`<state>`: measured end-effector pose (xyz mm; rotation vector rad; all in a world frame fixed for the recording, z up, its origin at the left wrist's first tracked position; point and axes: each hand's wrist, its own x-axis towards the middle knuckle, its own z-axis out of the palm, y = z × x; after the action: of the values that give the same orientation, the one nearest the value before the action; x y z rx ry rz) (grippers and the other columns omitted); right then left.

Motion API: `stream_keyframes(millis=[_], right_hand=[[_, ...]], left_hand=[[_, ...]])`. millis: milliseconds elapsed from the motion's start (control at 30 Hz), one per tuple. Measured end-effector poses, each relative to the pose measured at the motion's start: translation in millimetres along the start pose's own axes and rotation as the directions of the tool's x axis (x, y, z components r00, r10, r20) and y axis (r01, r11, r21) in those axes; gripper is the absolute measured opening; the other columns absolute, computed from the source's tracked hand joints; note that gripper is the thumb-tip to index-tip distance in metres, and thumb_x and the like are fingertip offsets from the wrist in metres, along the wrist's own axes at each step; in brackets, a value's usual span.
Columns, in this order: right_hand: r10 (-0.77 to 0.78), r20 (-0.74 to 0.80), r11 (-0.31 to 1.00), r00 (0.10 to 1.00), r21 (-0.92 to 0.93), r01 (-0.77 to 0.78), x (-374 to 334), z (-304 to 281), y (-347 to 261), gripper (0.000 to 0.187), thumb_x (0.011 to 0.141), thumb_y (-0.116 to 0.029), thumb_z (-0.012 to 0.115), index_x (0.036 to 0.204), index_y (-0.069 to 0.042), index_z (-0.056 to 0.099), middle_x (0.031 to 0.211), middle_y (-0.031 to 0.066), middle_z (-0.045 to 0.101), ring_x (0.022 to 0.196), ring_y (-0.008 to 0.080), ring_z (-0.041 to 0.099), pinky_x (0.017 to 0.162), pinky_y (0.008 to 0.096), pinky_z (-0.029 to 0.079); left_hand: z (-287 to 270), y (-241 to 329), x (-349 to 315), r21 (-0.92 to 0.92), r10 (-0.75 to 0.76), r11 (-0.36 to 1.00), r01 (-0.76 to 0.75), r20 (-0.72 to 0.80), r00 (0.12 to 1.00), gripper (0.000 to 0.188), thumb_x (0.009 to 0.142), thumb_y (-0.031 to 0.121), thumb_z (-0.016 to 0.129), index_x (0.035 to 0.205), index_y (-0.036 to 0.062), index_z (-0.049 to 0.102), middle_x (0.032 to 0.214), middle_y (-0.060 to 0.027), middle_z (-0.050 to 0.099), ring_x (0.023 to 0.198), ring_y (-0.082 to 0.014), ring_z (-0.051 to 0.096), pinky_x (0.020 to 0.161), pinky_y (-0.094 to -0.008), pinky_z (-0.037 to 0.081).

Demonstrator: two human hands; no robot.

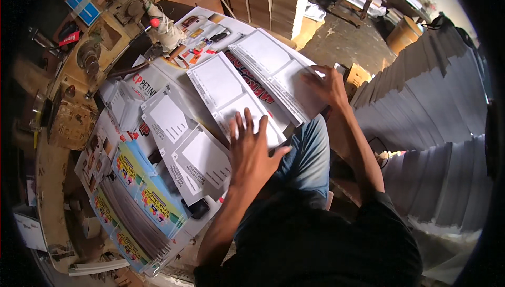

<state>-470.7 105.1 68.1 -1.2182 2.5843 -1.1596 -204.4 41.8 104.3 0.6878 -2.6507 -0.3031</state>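
My left hand (253,153) lies with spread fingers on the lower end of a long white printed sheet (218,82), its thumb held out to the right. To the right of that sheet is a stack of similar white printed sheets (271,58), slightly fanned along its edge. Over the right edge of this stack is my right hand (330,86), its fingers bent and apart, with no lifted sheet visible in them. More white printed sheets (173,129) overlap left of my left hand.
Colourful printed booklets (139,182) are stacked at the table's near left. A worn machine (94,55) with a cloth-wrapped part (165,32) stands along the left. Tall grey paper piles (426,98) rise on the right, pale board stacks (288,6) at the back.
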Motion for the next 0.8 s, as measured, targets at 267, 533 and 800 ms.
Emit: stream_keyframes(millis=[267, 533, 800], right_hand=[[0.018, -0.054, 0.96, 0.998, 0.279, -0.002, -10, -31, -17, 0.029, 0.086, -0.012, 0.068, 0.11, 0.003, 0.063, 0.088, 0.0178, 0.069, 0.077, 0.0191, 0.066, 0.07, 0.0312, 0.051], [0.124, 0.25, 0.958, 0.96, 0.223, -0.182, -4, -20, -9, 0.044, 0.091, -0.015, 0.063, 0.129, 0.003, 0.051, 0.105, 0.0193, 0.067, 0.096, 0.0218, 0.064, 0.084, 0.0329, 0.048], [0.227, 0.19, 0.797, 0.955, 0.528, -0.294, -9, -32, -11, 0.048, 0.089, -0.014, 0.067, 0.132, 0.0, 0.051, 0.114, 0.0155, 0.066, 0.104, 0.0202, 0.061, 0.09, 0.0295, 0.046]], left_hand=[[17, -16, 7, -0.274, -0.132, 0.946, 0.174, 0.165, 0.977, 0.069, 0.062, 0.033, 0.087, 0.111, -0.0025, 0.054, 0.105, -0.025, 0.064, 0.096, -0.0426, 0.061, 0.083, -0.0481, 0.05], [19, -10, -2, -0.266, -0.087, 0.956, 0.127, 0.155, 0.984, 0.055, 0.075, 0.03, 0.077, 0.109, -0.0046, 0.053, 0.123, -0.0319, 0.053, 0.118, -0.0471, 0.049, 0.101, -0.0471, 0.04], [14, -10, -16, -0.455, -0.296, 0.844, 0.283, 0.045, 0.954, 0.021, 0.081, 0.013, 0.075, 0.085, -0.0035, 0.064, 0.071, -0.0164, 0.068, 0.065, -0.0321, 0.069, 0.065, -0.0338, 0.053]])
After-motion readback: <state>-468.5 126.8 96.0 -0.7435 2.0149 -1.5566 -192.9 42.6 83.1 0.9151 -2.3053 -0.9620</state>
